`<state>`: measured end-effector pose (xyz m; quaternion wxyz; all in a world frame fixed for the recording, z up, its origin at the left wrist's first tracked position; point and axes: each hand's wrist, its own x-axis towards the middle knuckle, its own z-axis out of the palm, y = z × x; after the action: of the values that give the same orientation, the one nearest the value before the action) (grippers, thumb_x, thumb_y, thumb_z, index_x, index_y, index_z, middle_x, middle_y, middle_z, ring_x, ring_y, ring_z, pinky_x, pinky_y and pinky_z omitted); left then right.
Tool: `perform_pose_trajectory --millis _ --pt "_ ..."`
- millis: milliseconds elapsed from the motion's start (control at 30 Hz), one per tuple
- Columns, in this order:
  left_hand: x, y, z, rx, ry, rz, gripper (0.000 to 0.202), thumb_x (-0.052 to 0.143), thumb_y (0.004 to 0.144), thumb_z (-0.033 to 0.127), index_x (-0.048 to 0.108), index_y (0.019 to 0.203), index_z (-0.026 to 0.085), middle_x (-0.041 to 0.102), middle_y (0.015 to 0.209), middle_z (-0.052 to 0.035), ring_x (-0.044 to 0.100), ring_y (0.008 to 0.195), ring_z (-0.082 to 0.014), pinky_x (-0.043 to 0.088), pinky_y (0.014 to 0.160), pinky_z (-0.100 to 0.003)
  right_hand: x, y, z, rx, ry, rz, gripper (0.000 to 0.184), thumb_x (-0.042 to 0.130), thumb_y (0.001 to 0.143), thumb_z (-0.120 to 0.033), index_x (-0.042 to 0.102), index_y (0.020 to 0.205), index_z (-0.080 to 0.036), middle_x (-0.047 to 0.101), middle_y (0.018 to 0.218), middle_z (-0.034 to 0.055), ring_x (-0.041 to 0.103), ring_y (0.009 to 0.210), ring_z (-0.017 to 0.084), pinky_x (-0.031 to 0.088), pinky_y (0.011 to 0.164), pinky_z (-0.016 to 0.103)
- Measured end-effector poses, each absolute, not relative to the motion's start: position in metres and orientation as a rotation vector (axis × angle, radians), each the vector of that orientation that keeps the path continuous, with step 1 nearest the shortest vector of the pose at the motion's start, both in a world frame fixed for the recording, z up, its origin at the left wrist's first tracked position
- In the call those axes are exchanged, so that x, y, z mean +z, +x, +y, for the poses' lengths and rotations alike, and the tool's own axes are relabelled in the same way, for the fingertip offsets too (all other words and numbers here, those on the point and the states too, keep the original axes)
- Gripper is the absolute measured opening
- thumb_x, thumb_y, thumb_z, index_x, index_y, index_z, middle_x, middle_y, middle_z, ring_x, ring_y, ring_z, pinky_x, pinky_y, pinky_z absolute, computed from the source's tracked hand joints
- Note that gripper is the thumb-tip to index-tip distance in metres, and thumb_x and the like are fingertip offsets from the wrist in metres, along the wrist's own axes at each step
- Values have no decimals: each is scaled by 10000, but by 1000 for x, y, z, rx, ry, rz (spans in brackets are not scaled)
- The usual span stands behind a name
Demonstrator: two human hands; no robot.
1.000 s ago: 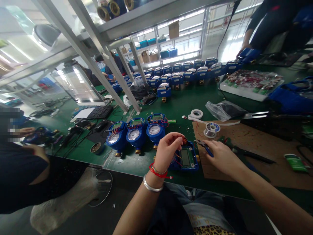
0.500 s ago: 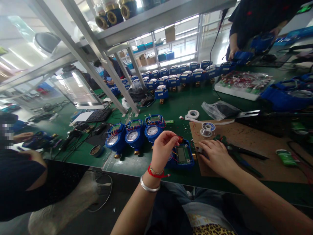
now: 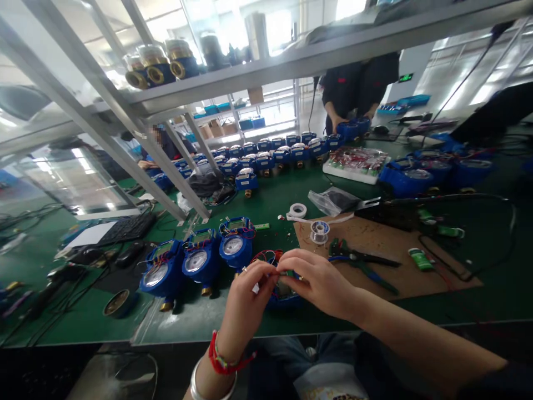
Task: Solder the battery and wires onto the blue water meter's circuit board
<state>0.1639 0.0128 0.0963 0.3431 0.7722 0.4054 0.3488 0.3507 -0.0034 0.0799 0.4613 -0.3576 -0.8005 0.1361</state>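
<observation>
In the head view, my left hand (image 3: 250,297) and my right hand (image 3: 322,283) meet at the fingertips above a blue water meter (image 3: 287,300) at the table's front. Both are closed in a pinch on what looks like a thin reddish wire (image 3: 276,273). Red wires (image 3: 266,255) loop up behind the fingers. My hands cover most of this meter, including much of its circuit board. To the left stand three similar meters with round dials and loose wires: the nearest one (image 3: 235,244), a middle one (image 3: 200,258) and an outer one (image 3: 160,272).
A brown board (image 3: 375,239) to the right bears a solder spool (image 3: 320,232) and green-handled pliers (image 3: 362,258). Behind it lie a tape roll (image 3: 297,210) and a plastic bag (image 3: 333,200). Rows of meters (image 3: 264,161) stand farther back. Another person (image 3: 358,83) handles meters there.
My right hand has left the board beside the pliers and come over the meter to my left hand's fingertips. The camera view has shifted to the right.
</observation>
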Motion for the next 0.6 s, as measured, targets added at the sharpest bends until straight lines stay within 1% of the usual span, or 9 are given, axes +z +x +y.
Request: perform_pose_trajectory --millis 67,133,300,500,600 --pt "96 161 12 891 1981 1070 98 560 885 254 627 834 203 627 812 -20 551 709 -143 418 647 -240 82 348 0 354 -828 -1967 73 543 922 -237 588 957 -190 644 950 51 599 903 139 515 797 273" --pt "95 158 11 880 1932 1092 108 563 884 276 627 836 204 624 801 -18 546 681 -137 410 609 -232 83 348 1 363 -798 -1981 73 537 927 -245 584 927 -189 643 924 51 595 876 138 509 778 268" --pt "92 156 10 846 1838 1081 117 584 866 302 633 835 200 592 742 -3 510 617 -116 395 554 -214 84 350 -1 323 -780 -2008 72 529 931 -236 575 926 -180 642 915 50 585 869 136 491 784 257" --pt "90 159 11 787 1720 1044 136 622 835 301 639 908 187 528 639 30 505 534 -90 371 503 -192 84 352 -1 289 -864 -2020 121 511 943 -253 553 865 -172 613 828 38 555 774 135 455 696 247" --pt "89 161 12 803 1652 1027 123 617 837 292 639 877 178 526 666 32 484 483 -67 344 463 -186 82 354 -1 356 -880 -2028 122 504 947 -253 542 864 -172 601 834 37 543 769 132 444 694 248"
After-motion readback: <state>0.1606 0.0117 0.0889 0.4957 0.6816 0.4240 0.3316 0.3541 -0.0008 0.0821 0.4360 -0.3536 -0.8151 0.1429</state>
